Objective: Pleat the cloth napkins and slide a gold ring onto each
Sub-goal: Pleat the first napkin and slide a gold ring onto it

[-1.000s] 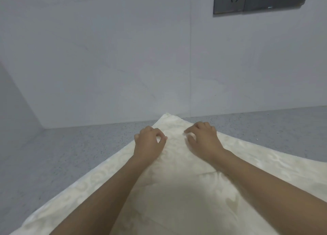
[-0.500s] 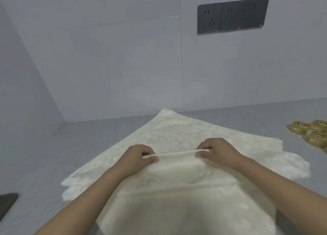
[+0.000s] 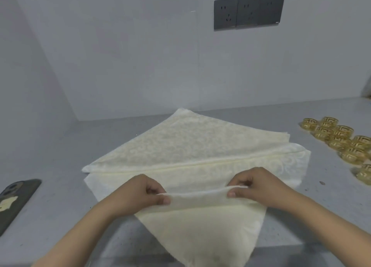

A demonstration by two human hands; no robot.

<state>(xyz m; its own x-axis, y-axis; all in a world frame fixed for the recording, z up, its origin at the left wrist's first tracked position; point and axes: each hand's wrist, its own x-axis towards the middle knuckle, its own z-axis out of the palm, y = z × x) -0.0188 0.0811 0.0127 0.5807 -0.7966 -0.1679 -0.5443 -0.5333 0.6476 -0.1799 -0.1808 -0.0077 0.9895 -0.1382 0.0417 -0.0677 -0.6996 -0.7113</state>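
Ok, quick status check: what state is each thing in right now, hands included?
Left hand: pinching the raised fold.
Right hand: pinching the same fold.
Top napkin: partly pleated, fold lifted off the stack.
Napkin stack: flat, unpleated.
Gold rings: loose on the counter, unused.
Phone: lying face down.

left hand (image 3: 138, 196) bare | right hand (image 3: 259, 188) bare | forearms unsleeved | nails short

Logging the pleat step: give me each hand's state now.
Left hand: pinches a raised fold of the cream napkin.
Right hand: pinches the same fold at its other end.
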